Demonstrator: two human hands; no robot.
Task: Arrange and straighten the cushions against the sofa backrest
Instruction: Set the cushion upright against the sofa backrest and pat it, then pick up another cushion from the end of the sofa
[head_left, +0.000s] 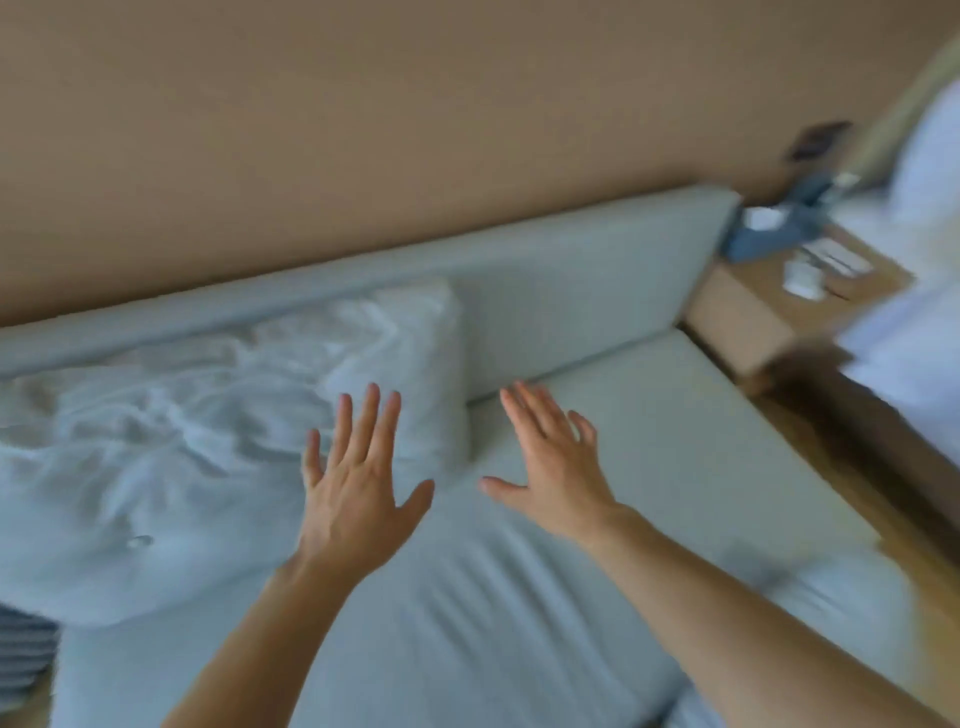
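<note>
I hold both hands open, fingers spread, gripping nothing: left hand (358, 488) over the cushion (197, 441), right hand (550, 478) over the seat (649, 441). Cushion leans against the backrest (571, 280), left.

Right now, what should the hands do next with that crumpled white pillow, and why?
Probably lay the left hand on the white pillow and push it upright against the backrest. Both hands are open and empty, the right hand is over the bare seat, and the pillow looks rumpled and slumped.
</note>
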